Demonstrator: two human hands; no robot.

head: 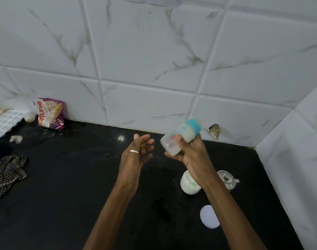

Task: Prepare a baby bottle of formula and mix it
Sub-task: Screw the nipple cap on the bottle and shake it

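My right hand (187, 152) grips a baby bottle (181, 138) above the black counter (82, 177). The bottle has a teal collar, is tilted with its top up and to the right, holds white liquid and looks blurred. My left hand (138, 152) hangs open just left of the bottle, palm toward it, touching nothing, a ring on one finger. Below my right forearm stands an open white jar of powder (187, 184). Its white lid (209, 216) lies flat on the counter nearer to me.
A small steel vessel (226, 179) sits right of the jar. At the far left are a purple snack packet (51, 112), a white ice tray (2, 123) and a checked cloth (7, 172). Marble-tiled walls (154, 60) close the back and right side.
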